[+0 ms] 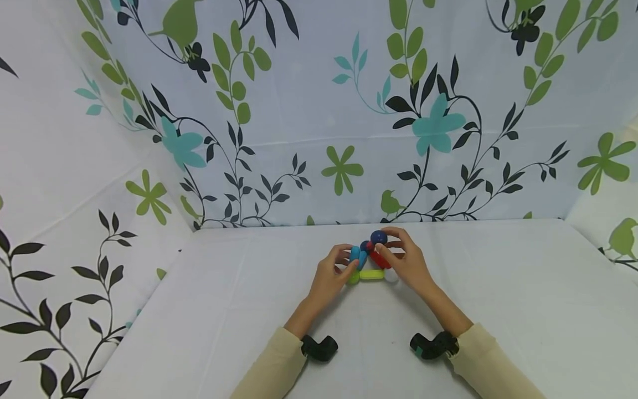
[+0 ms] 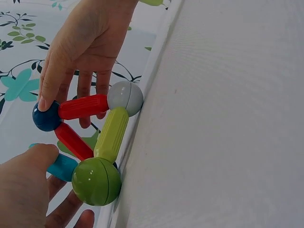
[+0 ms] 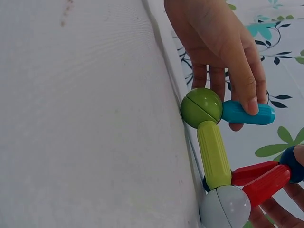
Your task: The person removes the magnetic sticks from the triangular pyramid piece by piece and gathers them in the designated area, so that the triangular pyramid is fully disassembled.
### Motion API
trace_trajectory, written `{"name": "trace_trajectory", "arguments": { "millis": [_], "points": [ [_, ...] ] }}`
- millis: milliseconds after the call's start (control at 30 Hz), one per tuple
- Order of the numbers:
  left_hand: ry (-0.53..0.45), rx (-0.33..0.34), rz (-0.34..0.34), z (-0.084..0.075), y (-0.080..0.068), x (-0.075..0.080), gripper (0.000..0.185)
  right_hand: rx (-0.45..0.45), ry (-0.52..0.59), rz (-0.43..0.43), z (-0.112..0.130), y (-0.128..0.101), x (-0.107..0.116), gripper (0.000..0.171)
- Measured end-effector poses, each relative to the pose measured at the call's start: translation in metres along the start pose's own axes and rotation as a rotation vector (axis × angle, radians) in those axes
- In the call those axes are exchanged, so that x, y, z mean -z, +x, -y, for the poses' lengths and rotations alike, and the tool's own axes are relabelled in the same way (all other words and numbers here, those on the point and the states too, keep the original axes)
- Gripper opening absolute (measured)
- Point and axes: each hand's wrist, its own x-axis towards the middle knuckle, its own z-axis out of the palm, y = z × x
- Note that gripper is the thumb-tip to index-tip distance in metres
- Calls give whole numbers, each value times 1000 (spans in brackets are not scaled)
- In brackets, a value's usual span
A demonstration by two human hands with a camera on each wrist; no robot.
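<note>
My left hand (image 1: 328, 277) pinches a light blue magnetic rod (image 3: 237, 112) that sticks up from a green ball (image 2: 96, 182). A second light blue rod (image 1: 362, 260) shows beside it in the head view. My right hand (image 1: 412, 267) pinches a dark blue ball (image 2: 45, 116) at the top of the structure. From that ball, one red rod (image 2: 83, 107) runs down to a white ball (image 3: 225, 207), and another red rod (image 2: 73, 141) leads to a second dark blue ball (image 1: 365, 245). A yellow-green rod (image 1: 371, 275) joins the green and white balls low over the table.
A white cloth covers the table (image 1: 279, 332). Behind it hangs a patterned curtain (image 1: 309, 111) with leaves and flowers, close past the table's far edge. Dark wrist cameras (image 1: 320, 348) sit on both wrists beside the beige sleeves.
</note>
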Motion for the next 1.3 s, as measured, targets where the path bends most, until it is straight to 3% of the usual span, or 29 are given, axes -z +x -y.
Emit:
{"name": "trace_trajectory", "arguments": {
  "millis": [200,500,967,1300],
  "points": [
    [31,-53,-11,4,1,-1,35,-17,-6,-27,-5,2,4,43],
    [4,34,30,1,1,1,37,-122,-46,-81,-10,4,13,44],
    [6,34,31,2,1,0,37,-289,-60,-84,-29,3,27,45],
    [6,12,19,1,0,0,36,-315,-96,-71,-33,1,30,33]
  ]
}}
